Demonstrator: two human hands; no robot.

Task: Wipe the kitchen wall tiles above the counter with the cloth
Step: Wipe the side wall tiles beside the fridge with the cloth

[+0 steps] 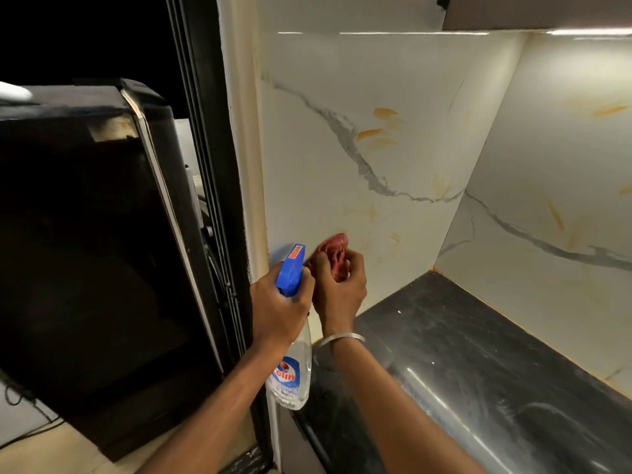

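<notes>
White marble-look wall tiles (pixel 359 159) with grey veins and orange smears rise above a dark counter (pixel 461 354). My left hand (pixel 278 302) grips a clear spray bottle (pixel 290 371) with a blue trigger head, its nozzle pointing at the wall. My right hand (pixel 338 289), a silver bangle on its wrist, holds a bunched red cloth (pixel 333 253) close to the lower part of the left tile; whether the cloth touches the tile I cannot tell.
A black refrigerator (pixel 85 251) stands at the left, beside a dark door frame (pixel 212 165). The tiled side wall (pixel 554 206) at the right also carries orange streaks. An upper cabinet (pixel 533 12) hangs at the top right.
</notes>
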